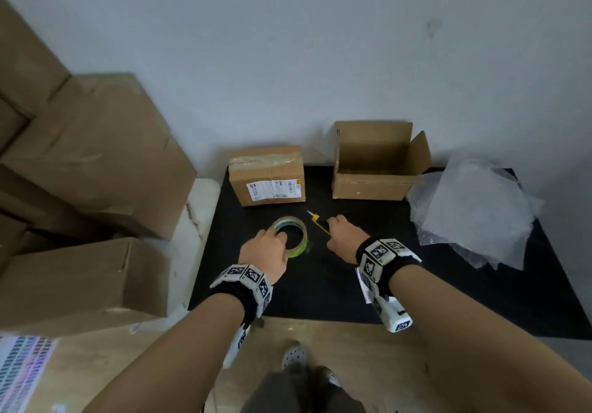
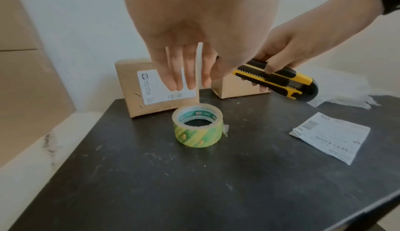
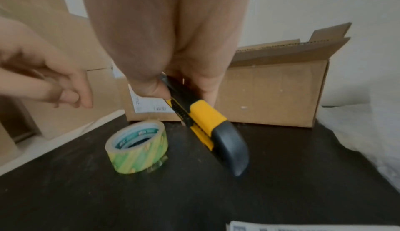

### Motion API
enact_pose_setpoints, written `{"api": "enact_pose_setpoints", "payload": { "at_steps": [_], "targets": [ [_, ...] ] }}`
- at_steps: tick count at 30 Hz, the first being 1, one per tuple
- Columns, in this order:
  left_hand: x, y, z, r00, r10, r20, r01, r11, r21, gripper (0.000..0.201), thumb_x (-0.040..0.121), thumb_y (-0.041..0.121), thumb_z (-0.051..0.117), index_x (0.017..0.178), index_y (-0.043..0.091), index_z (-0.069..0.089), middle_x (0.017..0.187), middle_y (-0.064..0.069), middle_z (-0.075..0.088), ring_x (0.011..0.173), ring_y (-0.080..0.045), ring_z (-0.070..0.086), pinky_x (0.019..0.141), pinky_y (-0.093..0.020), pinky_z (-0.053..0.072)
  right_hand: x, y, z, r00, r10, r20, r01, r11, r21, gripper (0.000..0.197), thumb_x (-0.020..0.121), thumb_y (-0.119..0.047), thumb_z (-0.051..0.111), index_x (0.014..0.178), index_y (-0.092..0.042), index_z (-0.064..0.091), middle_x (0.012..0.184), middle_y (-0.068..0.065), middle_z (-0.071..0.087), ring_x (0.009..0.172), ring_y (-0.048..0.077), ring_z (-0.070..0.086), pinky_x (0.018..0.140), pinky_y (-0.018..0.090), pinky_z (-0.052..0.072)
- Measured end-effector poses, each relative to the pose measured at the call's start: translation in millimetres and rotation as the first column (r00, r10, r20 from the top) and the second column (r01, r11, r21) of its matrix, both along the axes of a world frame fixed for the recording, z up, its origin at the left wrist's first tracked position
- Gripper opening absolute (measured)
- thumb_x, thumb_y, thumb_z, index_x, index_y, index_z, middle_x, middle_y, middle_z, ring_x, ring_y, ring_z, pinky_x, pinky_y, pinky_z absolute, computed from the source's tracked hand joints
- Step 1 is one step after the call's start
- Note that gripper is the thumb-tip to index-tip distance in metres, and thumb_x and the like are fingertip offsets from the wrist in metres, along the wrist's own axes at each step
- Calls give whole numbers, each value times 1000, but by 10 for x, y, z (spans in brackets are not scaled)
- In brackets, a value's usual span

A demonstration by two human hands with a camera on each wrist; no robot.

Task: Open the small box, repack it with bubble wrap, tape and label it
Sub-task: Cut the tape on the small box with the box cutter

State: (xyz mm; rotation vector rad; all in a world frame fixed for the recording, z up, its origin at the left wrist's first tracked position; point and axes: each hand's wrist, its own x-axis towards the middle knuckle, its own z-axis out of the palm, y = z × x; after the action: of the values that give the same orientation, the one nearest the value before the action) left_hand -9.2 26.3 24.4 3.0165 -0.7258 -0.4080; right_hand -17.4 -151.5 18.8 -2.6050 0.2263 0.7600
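A small taped cardboard box (image 1: 267,175) with a white label stands at the back of the black table (image 1: 320,284). To its right stands a bigger cardboard box (image 1: 374,162) with its flaps open. A green-and-yellow tape roll (image 1: 293,236) lies flat in front of the small box. My left hand (image 1: 266,249) hovers over the roll with straight fingers (image 2: 190,73), holding nothing. My right hand (image 1: 344,236) grips a yellow-and-black utility knife (image 3: 201,120), its blade out and pointing toward the small box. Sheets of bubble wrap (image 1: 474,214) lie at the table's right.
A loose white shipping label (image 2: 331,135) lies on the table to the right of the roll. Big cardboard boxes (image 1: 80,169) are stacked left of the table. A white wall stands right behind the two boxes. A sheet of colored stickers (image 1: 19,377) lies at bottom left.
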Motion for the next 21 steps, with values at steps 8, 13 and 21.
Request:
{"api": "enact_pose_setpoints", "payload": {
  "at_steps": [8,13,21],
  "targets": [
    [336,394,126,997,74,12,-73,996,-50,22,95,25,40,112,16,52,112,-3,51,106,-20,50,76,-34,48,331,200,310,993,-20,116,15,999,43,28,95,-11,46,121,-6,50,116,15,58,103,28,58,83,35,47],
    [783,628,116,996,66,60,-57,989,-134,25,94,22,41,115,15,53,114,-3,51,105,-19,50,77,-33,48,668,344,400,982,-15,189,8,999,39,30,94,-13,47,124,-10,52,111,14,61,97,28,59,77,34,48],
    [1665,925,99,980,176,-91,-197,921,-336,47,88,33,60,129,18,44,132,-3,46,116,-22,50,88,-39,49,1144,609,495,966,0,260,-12,999,44,36,93,-16,51,129,-21,55,113,10,65,101,26,59,84,31,46]
  ]
}}
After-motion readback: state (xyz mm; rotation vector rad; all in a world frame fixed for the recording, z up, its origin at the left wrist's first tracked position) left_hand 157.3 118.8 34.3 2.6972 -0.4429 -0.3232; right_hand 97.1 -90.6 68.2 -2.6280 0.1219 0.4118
